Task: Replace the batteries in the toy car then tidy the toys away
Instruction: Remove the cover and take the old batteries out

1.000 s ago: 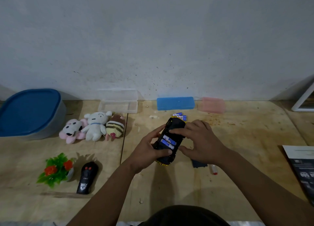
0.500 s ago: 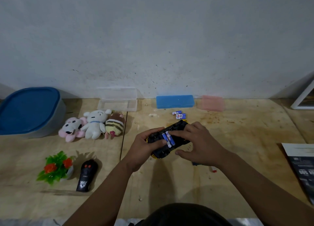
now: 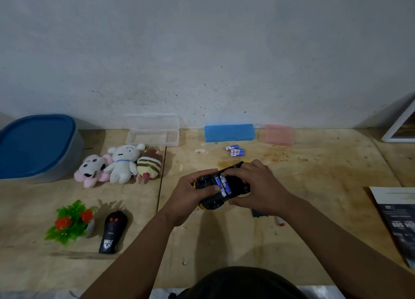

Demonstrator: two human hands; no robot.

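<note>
Both hands hold the toy car upside down just above the wooden bench, near its middle. The left hand is closed around the car's left end, thumb lying across the black underside, while the right hand grips the right end, with its fingertips pressing at the open battery compartment. Blue and white batteries sit side by side in that compartment, and a strip of yellow bodywork shows along the car's lower edge. Farther back on the bench, a few loose batteries lie close together, just in front of a closed blue case. Beside that case to the right sits a pink case, and to the left an open clear case rests against the wall. Three plush toys lie in a row on the left side, near a grey container with a blue lid. Nearer the person, a black remote control lies beside a small artificial plant with red flowers. A small dark flat piece is partly hidden under the right wrist, and a printed sheet lies at the bench's right edge.
</note>
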